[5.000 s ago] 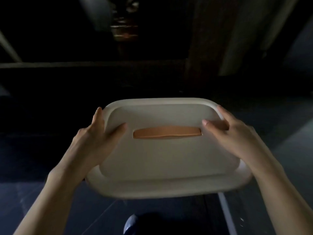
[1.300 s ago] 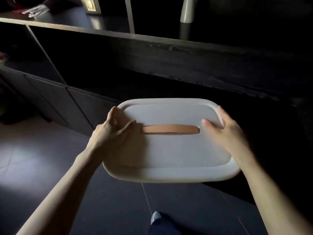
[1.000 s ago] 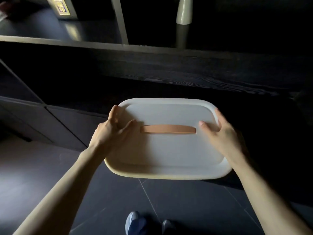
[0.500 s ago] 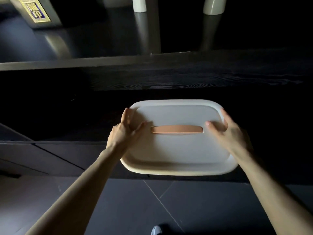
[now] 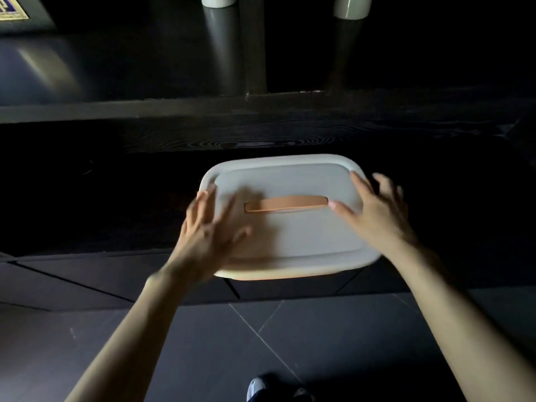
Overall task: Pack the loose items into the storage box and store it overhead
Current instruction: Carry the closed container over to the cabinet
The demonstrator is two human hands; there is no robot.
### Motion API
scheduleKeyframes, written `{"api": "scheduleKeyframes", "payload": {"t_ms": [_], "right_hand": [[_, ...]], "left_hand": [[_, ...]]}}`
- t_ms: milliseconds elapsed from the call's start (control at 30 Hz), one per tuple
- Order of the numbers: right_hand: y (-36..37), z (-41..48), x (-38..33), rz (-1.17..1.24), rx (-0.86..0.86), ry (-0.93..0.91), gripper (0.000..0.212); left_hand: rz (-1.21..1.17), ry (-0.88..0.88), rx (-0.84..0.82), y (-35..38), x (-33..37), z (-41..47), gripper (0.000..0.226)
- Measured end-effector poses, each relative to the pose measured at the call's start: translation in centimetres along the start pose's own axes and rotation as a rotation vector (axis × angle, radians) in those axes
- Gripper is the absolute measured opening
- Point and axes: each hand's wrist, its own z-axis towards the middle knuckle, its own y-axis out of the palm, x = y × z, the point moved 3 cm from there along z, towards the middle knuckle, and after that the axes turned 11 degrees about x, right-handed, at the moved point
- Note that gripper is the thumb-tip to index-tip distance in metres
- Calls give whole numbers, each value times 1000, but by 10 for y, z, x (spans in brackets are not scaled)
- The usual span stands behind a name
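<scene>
Storage box (image 5: 290, 224), white with its lid on and a tan handle strip (image 5: 285, 203) across the top, sits in the middle of the frame on the dark tabletop (image 5: 116, 175), its near edge jutting past the front lip over the tiled floor (image 5: 261, 343). Left hand (image 5: 207, 236) is blurred, fingers (image 5: 207, 198) spread apart over the lid's left side; whether they touch it I cannot tell. Right hand (image 5: 377, 216) is likewise splayed, fingers apart at the lid's right edge, gripping nothing. To my eye the worry is that overhang: with neither hand clamped on, a careless brush could tip the box off toward the shoe (image 5: 261, 387) at the bottom of the frame. The room is dim, too, so a regrasp might miss the rim. Pale vases (image 5: 352, 7) stand along the upper edge, well apart.
</scene>
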Motion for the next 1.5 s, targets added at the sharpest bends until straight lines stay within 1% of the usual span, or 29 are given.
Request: {"api": "scheduleKeyframes", "payload": {"t_ms": [33,67,100,167,233,267,400,567,700,833,933,1100,1233,1333,1400,1500], "right_hand": [[-3,-15,-3,31,-12,-117,81],[-4,-31,-5,68,-67,-220,86],[-2,-44,-5,83,-141,-296,92],[5,-60,-2,4,-237,-383,101],[10,-61,0,-118,-201,-437,98],[11,-59,1,-140,-171,-448,96],[17,-42,-1,-123,-124,-472,93],[28,-9,-11,-146,-130,-453,94],[33,9,-17,-98,-139,-438,96],[36,17,-22,-79,-113,-435,97],[39,23,-25,-62,-133,-406,95],[41,32,-28,-90,-176,-399,100],[43,32,-27,-117,-161,-407,99],[42,32,-28,-112,-191,-403,98],[42,27,-30,-118,-194,-367,93],[47,-4,-42,-112,-115,-345,85]], "left_hand": [[15,114,-37,-1,4,-13,80],[36,188,-64,-1,6,-23,80],[56,233,-78,-3,6,-28,83],[82,276,-101,-6,7,-30,94],[105,293,-110,-9,10,-27,101],[119,293,-107,-10,11,-26,102],[156,286,-110,-5,11,-14,102],[176,283,-138,-2,-1,22,101],[187,299,-151,-2,-7,40,103],[188,318,-147,-2,-12,52,101],[201,330,-158,-2,-17,62,100],[211,361,-156,1,-20,72,98],[223,353,-153,1,-19,70,99],[244,346,-102,-1,-12,57,93],[211,306,-61,0,-10,39,86],[104,213,35,3,-9,4,72]]}}
